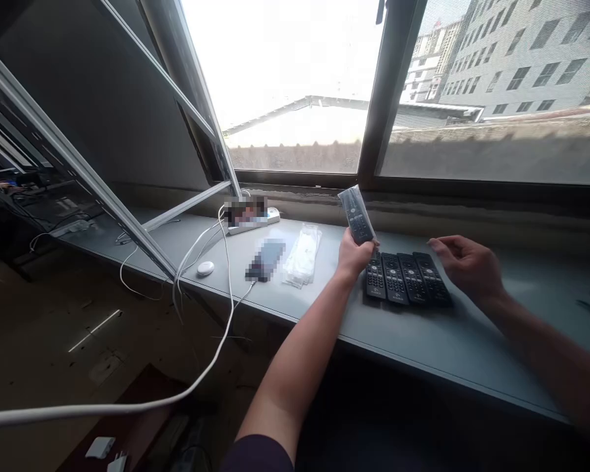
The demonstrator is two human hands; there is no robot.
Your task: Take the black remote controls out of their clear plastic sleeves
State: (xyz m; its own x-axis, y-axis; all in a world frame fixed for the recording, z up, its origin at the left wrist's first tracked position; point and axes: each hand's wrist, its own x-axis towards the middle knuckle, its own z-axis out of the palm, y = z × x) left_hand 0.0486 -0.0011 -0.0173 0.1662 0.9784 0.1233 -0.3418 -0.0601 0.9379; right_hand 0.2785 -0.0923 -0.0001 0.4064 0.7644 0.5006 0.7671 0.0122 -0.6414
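My left hand [354, 254] grips the lower end of a black remote control [358, 219] that is inside a clear plastic sleeve. It is raised above the desk and tilted, with its buttons towards me. Below and to the right lie several black remote controls [406, 278] side by side, buttons up. Just right of that row, my right hand [472, 267] hovers with curled fingers and the thumb close to the index finger. Anything between those fingertips is too small to make out. A pile of clear plastic sleeves [302, 255] lies left of my left hand.
On the grey desk [472, 354] are a blurred-out phone-like object [266, 259], a round white object [205, 269] and a power strip [275, 215]. White cables [226, 262] loop over the front edge. A metal frame [103, 196] slants across the left. Windows [295, 85] stand behind.
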